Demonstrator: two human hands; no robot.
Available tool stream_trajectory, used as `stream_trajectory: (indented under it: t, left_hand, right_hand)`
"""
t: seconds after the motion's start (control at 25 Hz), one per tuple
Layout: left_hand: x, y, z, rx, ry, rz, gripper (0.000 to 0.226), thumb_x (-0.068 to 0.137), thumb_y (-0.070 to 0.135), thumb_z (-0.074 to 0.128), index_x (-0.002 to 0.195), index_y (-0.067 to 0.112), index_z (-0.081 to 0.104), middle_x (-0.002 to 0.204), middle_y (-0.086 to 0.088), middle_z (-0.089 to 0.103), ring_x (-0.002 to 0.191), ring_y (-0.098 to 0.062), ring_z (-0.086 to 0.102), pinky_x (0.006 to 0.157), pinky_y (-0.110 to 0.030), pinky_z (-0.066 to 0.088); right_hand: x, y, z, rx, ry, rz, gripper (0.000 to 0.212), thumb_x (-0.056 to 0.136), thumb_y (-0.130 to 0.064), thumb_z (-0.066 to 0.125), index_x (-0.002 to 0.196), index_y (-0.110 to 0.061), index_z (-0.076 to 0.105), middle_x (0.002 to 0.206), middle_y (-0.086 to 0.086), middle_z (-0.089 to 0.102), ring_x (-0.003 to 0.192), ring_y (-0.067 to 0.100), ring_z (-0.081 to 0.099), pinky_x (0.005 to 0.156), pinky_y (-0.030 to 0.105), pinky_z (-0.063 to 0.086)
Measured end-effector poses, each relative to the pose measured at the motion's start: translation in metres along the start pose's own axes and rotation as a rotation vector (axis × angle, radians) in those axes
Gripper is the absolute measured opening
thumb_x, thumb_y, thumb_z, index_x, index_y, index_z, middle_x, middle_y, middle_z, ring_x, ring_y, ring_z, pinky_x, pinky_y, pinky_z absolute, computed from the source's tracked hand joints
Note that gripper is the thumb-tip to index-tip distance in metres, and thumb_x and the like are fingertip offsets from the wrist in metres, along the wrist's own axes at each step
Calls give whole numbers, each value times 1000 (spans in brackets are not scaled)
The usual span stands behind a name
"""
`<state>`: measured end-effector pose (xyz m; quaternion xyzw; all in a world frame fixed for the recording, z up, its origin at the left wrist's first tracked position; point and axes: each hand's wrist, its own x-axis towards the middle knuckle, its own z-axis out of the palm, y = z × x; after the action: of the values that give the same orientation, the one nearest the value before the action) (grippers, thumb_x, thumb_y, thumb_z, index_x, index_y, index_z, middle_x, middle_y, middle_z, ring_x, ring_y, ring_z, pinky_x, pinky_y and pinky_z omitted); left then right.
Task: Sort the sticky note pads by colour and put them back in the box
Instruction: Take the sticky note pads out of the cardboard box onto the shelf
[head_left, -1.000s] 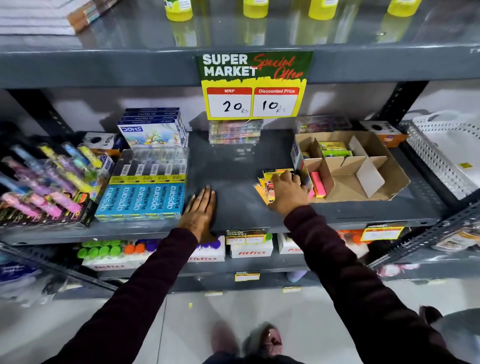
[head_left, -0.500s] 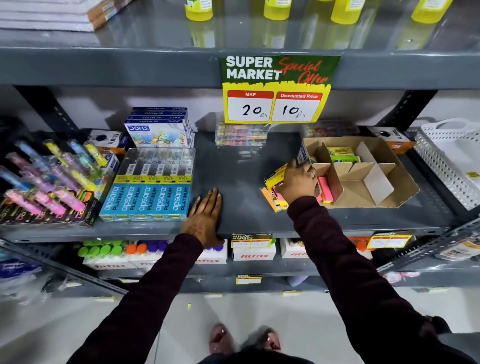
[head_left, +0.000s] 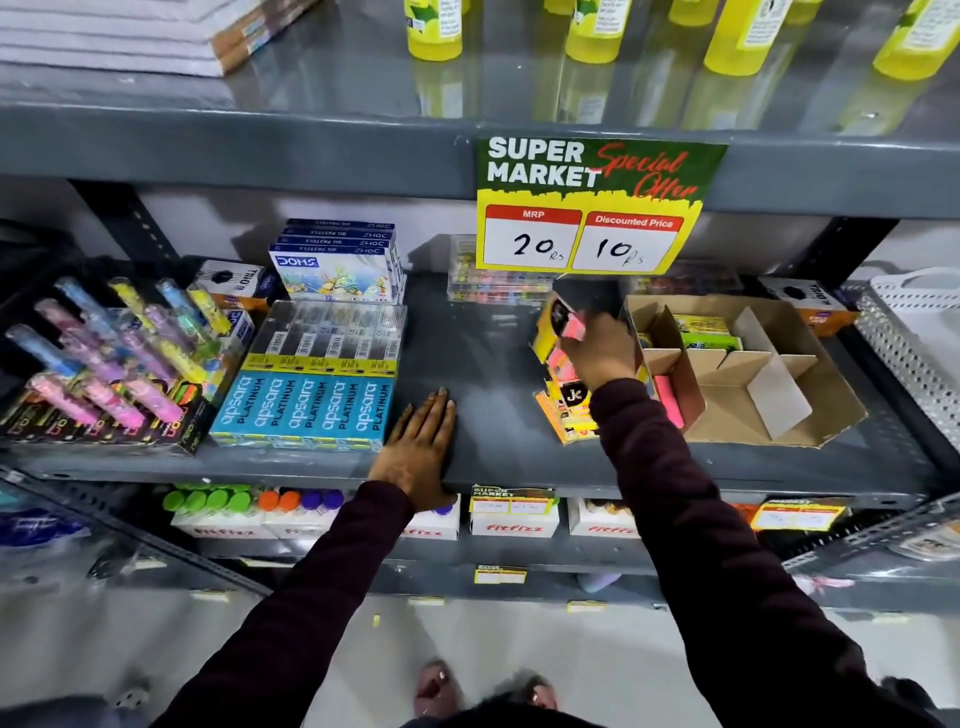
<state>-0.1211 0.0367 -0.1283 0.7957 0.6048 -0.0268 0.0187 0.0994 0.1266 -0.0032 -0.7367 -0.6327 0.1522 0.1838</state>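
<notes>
My right hand grips a pink sticky note pad in yellow packaging, lifted above the shelf just left of the cardboard box. Under it lies a small pile of orange and yellow pads on the shelf. The box has cardboard dividers; a pink pad stands in its near-left compartment, and yellow and green pads lie in a far-left compartment. My left hand rests flat, fingers together, on the shelf's front edge and holds nothing.
Blue Apsara pencil boxes lie left of my left hand, with pastel boxes behind and a highlighter display at far left. A white basket stands at the right. A price sign hangs from the shelf above.
My right hand has lifted a pink pad off the pile and raised it up and back beside the box's left wall. My left hand has stayed flat on the shelf.
</notes>
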Motion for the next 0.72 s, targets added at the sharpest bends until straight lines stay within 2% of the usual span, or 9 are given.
stream_trajectory:
  t: [0.08, 0.12, 0.2, 0.32, 0.44, 0.48, 0.6, 0.68, 0.72]
  left_hand:
    - [0, 0, 0, -21, 7, 9, 116, 71, 60, 60, 145, 8, -12, 159, -12, -10, 146, -25, -7, 121, -41, -3]
    - [0, 1, -1, -27, 8, 12, 113, 72, 60, 59, 145, 7, -10, 159, -12, -8, 146, -25, -4, 121, -41, -2]
    - [-1, 2, -2, -33, 16, 9, 111, 71, 59, 57, 145, 7, -7, 159, -13, -4, 147, -26, 0, 120, -42, 0]
    - [-2, 3, -1, -24, 25, 7, 112, 67, 59, 55, 146, 6, -5, 159, -13, -1, 146, -27, 4, 120, -43, 2]
    - [-2, 2, 1, -1, 0, 7, 114, 69, 59, 58, 145, 6, -9, 159, -13, -3, 147, -27, 1, 121, -44, 2]
    - [-1, 2, 1, 2, -9, 5, 114, 70, 59, 58, 145, 6, -10, 159, -13, -4, 147, -27, 0, 121, -45, 2]
    - [0, 1, 3, -12, 11, 9, 104, 78, 55, 53, 145, 7, -10, 159, -11, -5, 147, -28, 0, 121, -44, 0]
    - [1, 0, 4, -13, 21, 18, 99, 81, 49, 52, 145, 8, -11, 158, -12, -7, 147, -28, -2, 119, -43, -2]
    - [1, -1, 5, -17, 15, 17, 103, 79, 50, 55, 145, 8, -11, 159, -12, -8, 147, -27, -4, 119, -42, -3]
  right_hand:
    - [4, -22, 21, -63, 141, -133, 28, 94, -10, 49, 118, -4, 60, 114, 23, 67, 107, 39, 63, 87, 42, 51]
    - [5, -32, 35, -129, 155, -224, 32, 95, -6, 44, 123, -6, 58, 118, 20, 64, 111, 37, 61, 90, 42, 50]
    - [5, -44, 63, -286, 35, -347, 38, 96, -4, 36, 131, -7, 52, 133, 17, 54, 127, 34, 47, 100, 43, 44]
    - [9, -50, 98, -385, -167, -295, 40, 100, -11, 35, 138, 2, 41, 143, 22, 43, 137, 37, 33, 109, 44, 35]
    - [16, -60, 108, -366, -279, -197, 66, 98, -41, 42, 143, 6, 31, 150, 25, 32, 142, 38, 24, 116, 44, 25]
    - [18, -63, 107, -377, -309, -192, 70, 97, -46, 41, 142, 6, 32, 151, 26, 31, 142, 39, 23, 118, 44, 23]
    - [21, -65, 86, -330, -356, -215, 59, 100, -43, 38, 136, 2, 45, 146, 26, 39, 138, 37, 31, 117, 42, 23]
    - [19, -53, 66, -285, -290, -203, 51, 98, -40, 42, 133, -2, 49, 145, 24, 42, 136, 37, 35, 113, 42, 28]
    - [16, -42, 54, -292, -248, -172, 51, 96, -42, 47, 131, -6, 51, 144, 23, 43, 135, 37, 36, 111, 42, 30]
